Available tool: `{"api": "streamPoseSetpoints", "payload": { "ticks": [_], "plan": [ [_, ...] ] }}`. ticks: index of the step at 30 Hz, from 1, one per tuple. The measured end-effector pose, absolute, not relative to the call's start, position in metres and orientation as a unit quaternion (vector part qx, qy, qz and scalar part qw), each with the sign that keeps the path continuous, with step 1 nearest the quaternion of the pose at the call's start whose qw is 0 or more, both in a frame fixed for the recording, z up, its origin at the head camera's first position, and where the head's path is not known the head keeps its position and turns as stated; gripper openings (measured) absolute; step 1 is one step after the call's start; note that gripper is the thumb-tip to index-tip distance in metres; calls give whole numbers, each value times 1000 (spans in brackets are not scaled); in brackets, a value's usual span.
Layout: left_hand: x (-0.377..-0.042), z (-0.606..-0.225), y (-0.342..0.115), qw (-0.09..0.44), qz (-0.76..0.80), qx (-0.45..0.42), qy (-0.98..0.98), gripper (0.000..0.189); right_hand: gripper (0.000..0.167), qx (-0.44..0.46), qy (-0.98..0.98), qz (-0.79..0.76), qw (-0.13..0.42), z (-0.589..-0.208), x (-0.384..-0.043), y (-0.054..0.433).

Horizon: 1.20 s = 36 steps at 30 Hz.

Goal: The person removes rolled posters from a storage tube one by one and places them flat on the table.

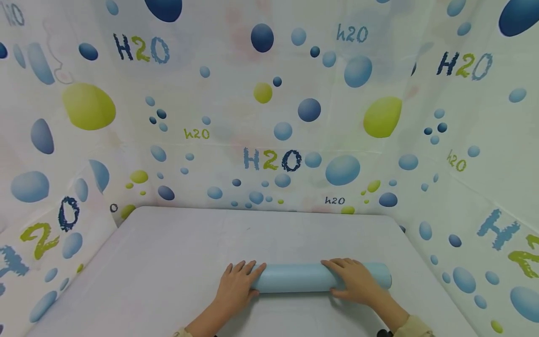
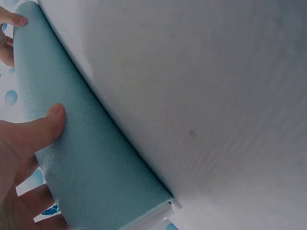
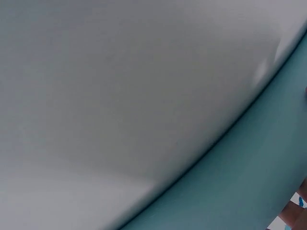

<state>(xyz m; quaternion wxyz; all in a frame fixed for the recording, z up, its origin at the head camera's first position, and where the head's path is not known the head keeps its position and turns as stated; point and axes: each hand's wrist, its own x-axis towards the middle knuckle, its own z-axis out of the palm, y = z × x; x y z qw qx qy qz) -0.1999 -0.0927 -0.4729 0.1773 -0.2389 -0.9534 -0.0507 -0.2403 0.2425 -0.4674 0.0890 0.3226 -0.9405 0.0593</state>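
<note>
A pale blue roll [image 1: 294, 278] of sheet material lies crosswise on the white tabletop, near its front. My left hand [image 1: 237, 285] grips its left end, thumb on the near side and fingers over the far side. Further right, my right hand [image 1: 355, 281] holds the roll in a similar way, and the right end sticks out past it. Fine creases mark the surface of the roll [image 2: 91, 158] in the left wrist view, and a white edge shows at its end. The right wrist view shows the roll [image 3: 249, 163] and only bits of the fingers [image 3: 291, 214].
The white tabletop [image 1: 177, 252] stretches behind and to both sides of the roll. Around it hangs a white curtain-like sheet [image 1: 227, 107] printed with blue and green drops and H2O lettering, at the back and both sides.
</note>
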Motion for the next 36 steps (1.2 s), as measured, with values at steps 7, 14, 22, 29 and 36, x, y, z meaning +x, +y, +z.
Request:
{"api": "streamPoseSetpoints", "payload": {
  "ticks": [7, 14, 22, 29, 36],
  "plan": [
    [-200, -473, -91, 187, -54, -235, -952, 66, 68, 335, -936, 63, 84, -465, -241, 227],
    [-199, -473, -89, 190, -56, -233, -952, 65, 69, 351, -931, 70, 73, -466, -241, 212],
    [-199, -474, -88, 187, -55, -233, -953, 66, 71, 366, -926, 70, 64, -466, -242, 197],
    [-200, -475, -87, 183, -46, -231, -954, 65, 72, 362, -929, 58, 54, -468, -244, 192],
    [-199, -472, -90, 175, -47, -230, -956, 65, 72, 366, -927, 54, 62, -468, -244, 188]
  ]
}}
